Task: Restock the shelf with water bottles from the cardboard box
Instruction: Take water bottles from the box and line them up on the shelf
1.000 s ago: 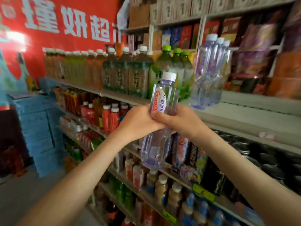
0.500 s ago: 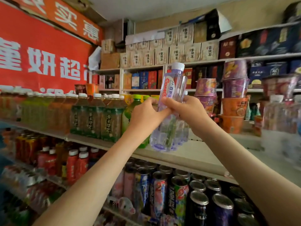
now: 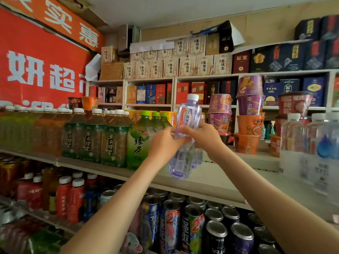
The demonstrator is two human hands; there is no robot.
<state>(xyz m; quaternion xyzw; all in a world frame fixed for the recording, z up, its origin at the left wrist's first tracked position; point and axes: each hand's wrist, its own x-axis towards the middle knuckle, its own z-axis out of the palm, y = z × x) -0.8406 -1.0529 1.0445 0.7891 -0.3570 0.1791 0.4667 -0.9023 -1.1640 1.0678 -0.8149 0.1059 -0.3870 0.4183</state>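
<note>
A clear water bottle (image 3: 185,129) with a white cap and a red-lettered label is held upright by both hands at its middle. My left hand (image 3: 163,143) grips it from the left and my right hand (image 3: 205,138) from the right. Its base hangs just above the front of the pale shelf board (image 3: 216,180). More clear water bottles (image 3: 197,156) stand on the shelf right behind it, partly hidden. The cardboard box is out of view.
Green tea bottles (image 3: 139,140) stand close on the left of the held bottle. Stacked noodle cups (image 3: 249,114) sit behind on the right. Other water bottles (image 3: 311,143) stand blurred at the far right. Drink cans (image 3: 192,226) fill the shelf below.
The view has tilted up from the lower shelves to the upper ones. Both hands have carried the bottle up and over the shelf board, keeping their grip.
</note>
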